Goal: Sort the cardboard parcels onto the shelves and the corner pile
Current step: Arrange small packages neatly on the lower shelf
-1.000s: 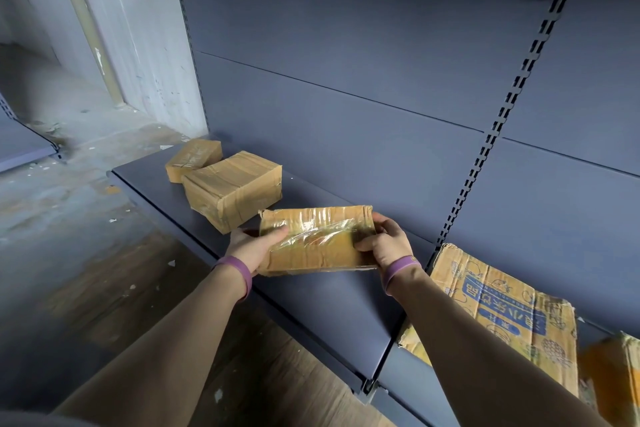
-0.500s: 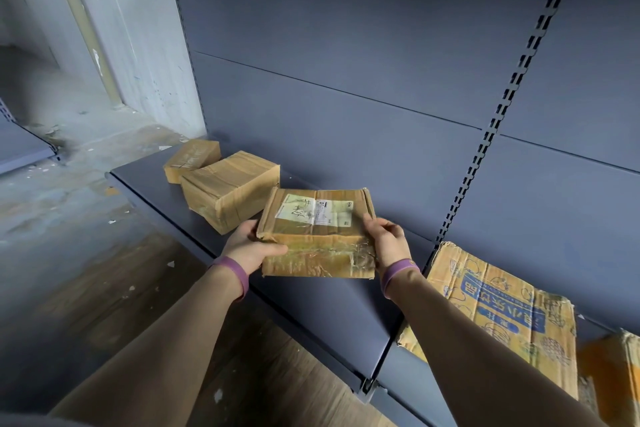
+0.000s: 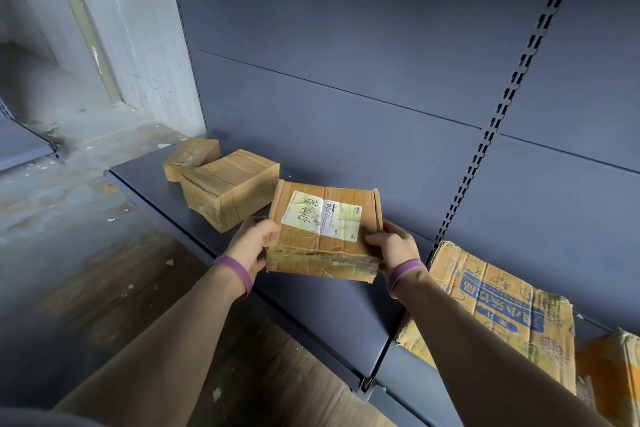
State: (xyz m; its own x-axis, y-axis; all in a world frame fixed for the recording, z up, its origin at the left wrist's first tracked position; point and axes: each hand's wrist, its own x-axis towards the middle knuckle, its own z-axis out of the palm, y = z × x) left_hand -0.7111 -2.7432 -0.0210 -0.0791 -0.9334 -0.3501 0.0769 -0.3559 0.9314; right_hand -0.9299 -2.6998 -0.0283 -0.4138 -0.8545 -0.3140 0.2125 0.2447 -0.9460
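Note:
A taped cardboard parcel (image 3: 323, 232) with a pale shipping label on top is held over the dark grey shelf (image 3: 322, 308). My left hand (image 3: 252, 241) grips its left side and my right hand (image 3: 394, 248) grips its right side. Its label faces up and its near edge tilts toward me. Just left of it on the shelf lies a larger taped parcel (image 3: 228, 187), and behind that a smaller one (image 3: 190, 158).
A flat carton with blue print (image 3: 498, 308) lies on the neighbouring shelf section to the right, with another orange box (image 3: 613, 374) at the far right edge. A slotted upright (image 3: 485, 135) divides the sections. Concrete floor and a pale wall (image 3: 138, 45) are to the left.
Both hands turned the parcel from its taped side to label-up and brought it slightly lower and nearer the larger parcel. The shelf parcels have not moved.

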